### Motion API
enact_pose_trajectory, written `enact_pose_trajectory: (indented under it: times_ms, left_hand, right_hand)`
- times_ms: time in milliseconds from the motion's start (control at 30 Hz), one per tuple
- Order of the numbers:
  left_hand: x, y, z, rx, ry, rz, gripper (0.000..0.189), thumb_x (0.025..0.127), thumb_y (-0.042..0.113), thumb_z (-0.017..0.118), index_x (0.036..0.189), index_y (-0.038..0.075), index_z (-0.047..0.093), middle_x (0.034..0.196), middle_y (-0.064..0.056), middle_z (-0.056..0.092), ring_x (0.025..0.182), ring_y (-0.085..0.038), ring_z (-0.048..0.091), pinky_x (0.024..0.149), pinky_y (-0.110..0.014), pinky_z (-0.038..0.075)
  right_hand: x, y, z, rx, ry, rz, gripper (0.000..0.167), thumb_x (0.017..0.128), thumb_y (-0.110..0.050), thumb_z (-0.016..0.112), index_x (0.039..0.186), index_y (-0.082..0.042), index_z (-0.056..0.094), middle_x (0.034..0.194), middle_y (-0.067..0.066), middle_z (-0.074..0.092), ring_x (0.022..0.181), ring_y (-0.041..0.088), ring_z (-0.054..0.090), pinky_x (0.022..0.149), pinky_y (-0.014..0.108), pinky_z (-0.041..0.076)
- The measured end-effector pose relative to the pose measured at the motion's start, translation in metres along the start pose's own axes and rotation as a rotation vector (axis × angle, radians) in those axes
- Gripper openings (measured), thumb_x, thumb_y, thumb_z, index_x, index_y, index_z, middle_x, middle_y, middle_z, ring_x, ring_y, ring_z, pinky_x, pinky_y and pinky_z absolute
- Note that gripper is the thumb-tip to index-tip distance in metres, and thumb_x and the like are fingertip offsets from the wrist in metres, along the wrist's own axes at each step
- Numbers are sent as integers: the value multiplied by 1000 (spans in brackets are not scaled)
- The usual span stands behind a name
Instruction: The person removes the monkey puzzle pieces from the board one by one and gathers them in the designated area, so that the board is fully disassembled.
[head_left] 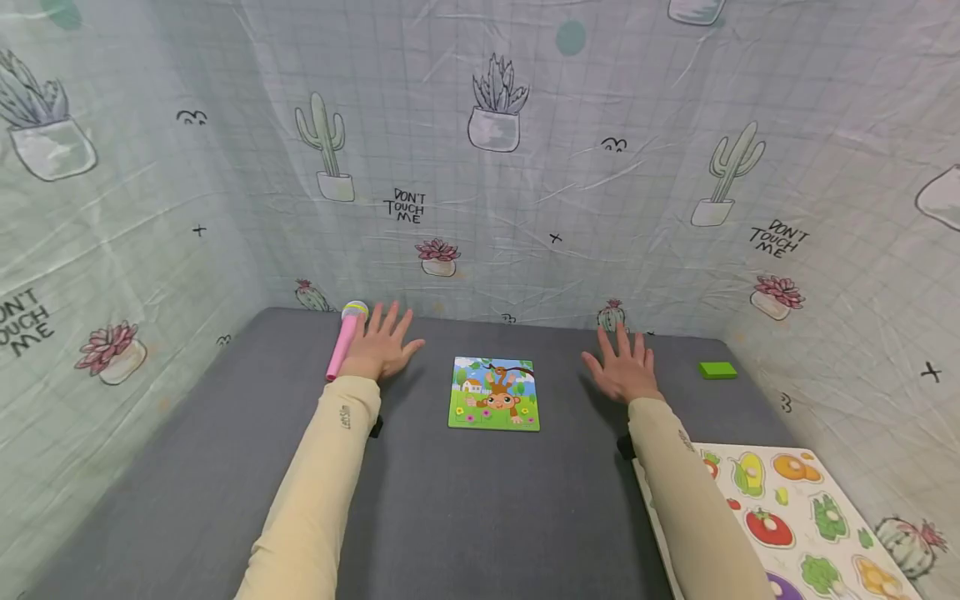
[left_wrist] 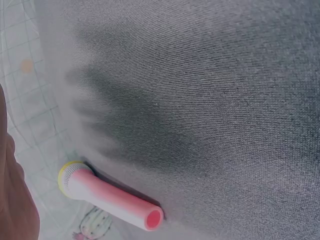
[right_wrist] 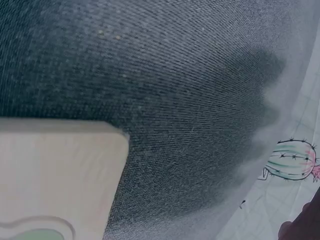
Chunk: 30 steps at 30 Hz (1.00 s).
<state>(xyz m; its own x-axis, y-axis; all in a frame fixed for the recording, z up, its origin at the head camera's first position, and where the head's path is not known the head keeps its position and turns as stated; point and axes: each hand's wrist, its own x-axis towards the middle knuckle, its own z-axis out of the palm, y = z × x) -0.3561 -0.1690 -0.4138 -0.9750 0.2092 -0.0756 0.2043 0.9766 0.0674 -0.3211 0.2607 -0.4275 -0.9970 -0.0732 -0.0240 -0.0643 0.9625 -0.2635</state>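
My left hand (head_left: 381, 343) is spread with straight fingers above the grey table, overlapping a pink toy microphone (head_left: 343, 343) in the head view. In the left wrist view the microphone (left_wrist: 112, 197) lies on the cloth, apart from the hand (left_wrist: 17, 195) at the left edge. My right hand (head_left: 624, 368) is spread likewise, palm down, holding nothing. Its shadow falls on the table in the right wrist view, where part of the hand (right_wrist: 302, 222) shows at the lower right corner. Between the hands lies a square monkey picture puzzle (head_left: 493, 395).
A green block (head_left: 717, 371) lies at the back right of the grey table (head_left: 480, 517). A white vegetable peg board (head_left: 806, 475) sits at the front right, partly covered by the right sleeve (head_left: 686, 492). A cactus-print curtain (head_left: 495, 192) encloses the back and sides.
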Motion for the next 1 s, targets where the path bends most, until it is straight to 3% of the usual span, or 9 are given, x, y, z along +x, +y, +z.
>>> enact_pose_trajectory:
  times_ms: [200, 333, 433, 500, 667, 800, 1000]
  left_hand:
    - [-4, 8, 1, -67, 23, 42, 72, 104, 53, 28, 158, 10, 8, 163, -18, -2, 147, -40, -8, 117, -59, -3]
    - [-6, 24, 13, -264, 46, 168, 72, 102, 47, 41, 155, 2, 22, 161, -24, 7, 147, -43, 3, 117, -59, 9]
    - [-13, 44, 23, -436, 15, 277, 66, 98, 38, 57, 146, -4, 40, 158, -26, 19, 145, -43, 18, 116, -57, 20]
    - [-18, 55, 31, -522, -9, 307, 58, 94, 32, 65, 139, -3, 51, 157, -23, 26, 143, -40, 26, 115, -54, 26]
    - [-26, 71, 46, -624, 25, 286, 37, 87, 21, 75, 118, 3, 67, 150, -17, 42, 138, -36, 38, 112, -49, 33]
    - [-25, 71, 53, -662, 39, 240, 30, 85, 18, 76, 112, 5, 72, 146, -15, 48, 137, -35, 39, 112, -46, 34]
    - [-21, 70, 56, -676, 25, 197, 27, 86, 18, 76, 110, 7, 74, 146, -11, 49, 138, -34, 39, 112, -47, 34]
  right_hand:
    - [4, -6, 2, 10, 5, -31, 76, 102, -56, 31, 158, -10, 8, 161, 23, -7, 143, 53, -9, 112, 69, -1]
    - [8, -27, 1, 113, -51, -79, 75, 102, -48, 41, 156, -2, 16, 159, 28, 3, 143, 53, 3, 112, 68, 9]
    - [9, -50, 2, 226, -99, -146, 68, 102, -39, 48, 151, 3, 29, 156, 29, 17, 142, 49, 16, 112, 65, 20]
    - [10, -66, 5, 289, -111, -203, 60, 101, -35, 51, 146, 3, 40, 153, 27, 28, 141, 45, 24, 111, 61, 27]
    - [13, -103, 18, 430, -157, -291, 43, 99, -29, 58, 132, -1, 58, 144, 19, 45, 133, 36, 41, 106, 53, 38]
    - [23, -125, 30, 538, -226, -250, 37, 98, -31, 61, 128, -9, 63, 138, 13, 52, 126, 30, 49, 101, 49, 44]
    - [33, -140, 48, 595, -234, -181, 31, 97, -29, 63, 124, -13, 66, 130, 9, 58, 119, 27, 54, 95, 46, 48]
